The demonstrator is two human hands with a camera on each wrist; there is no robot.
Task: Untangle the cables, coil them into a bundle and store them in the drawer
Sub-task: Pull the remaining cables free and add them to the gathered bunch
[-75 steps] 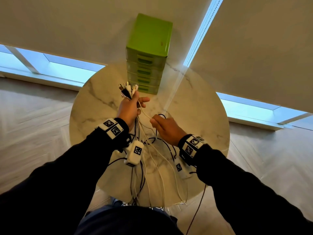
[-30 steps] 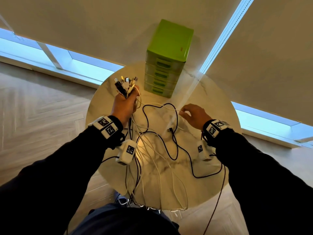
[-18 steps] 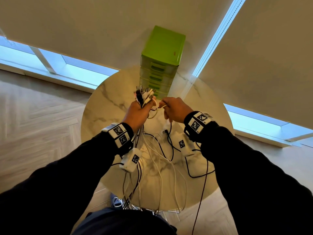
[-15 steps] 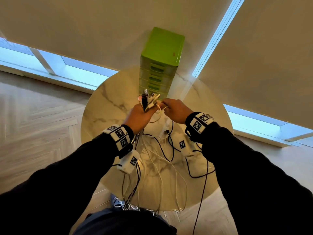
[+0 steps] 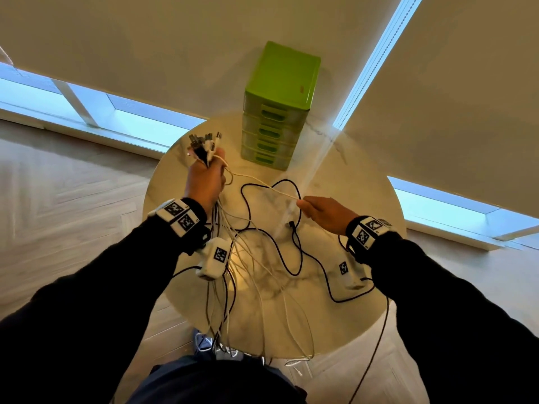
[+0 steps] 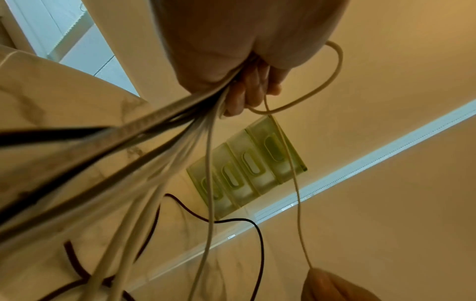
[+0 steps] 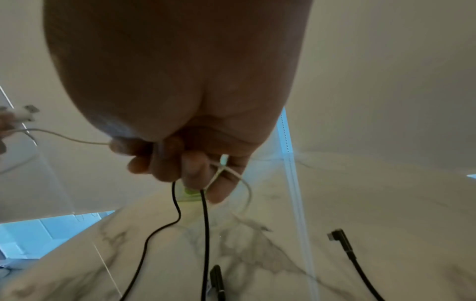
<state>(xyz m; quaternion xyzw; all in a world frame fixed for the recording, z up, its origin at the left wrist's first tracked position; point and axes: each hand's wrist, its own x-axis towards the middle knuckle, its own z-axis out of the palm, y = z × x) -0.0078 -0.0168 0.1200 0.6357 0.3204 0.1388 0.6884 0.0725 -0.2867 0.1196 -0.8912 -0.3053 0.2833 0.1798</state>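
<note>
My left hand (image 5: 205, 179) is raised over the table's left side and grips a bundle of cables (image 6: 165, 130) near their plugs (image 5: 204, 141), which stick up out of the fist. The white and black strands hang down to the table and over its near edge. One white cable (image 5: 262, 185) runs from that fist across to my right hand (image 5: 323, 212), which pinches it with curled fingers (image 7: 165, 163). A loose black cable (image 5: 294, 243) loops on the marble below. The green drawer unit (image 5: 277, 112) stands at the back, all drawers closed.
The round marble table (image 5: 364, 199) sits against a beige wall with low windows. A black angled plug (image 7: 337, 236) and another black plug (image 7: 216, 277) lie on the tabletop. Cable ends dangle over the near edge toward the floor (image 5: 73, 185).
My hands were together near the plugs; the right hand has now drawn away to the right, pulling a length of white cable out taut from the left fist. The left hand moved left.
</note>
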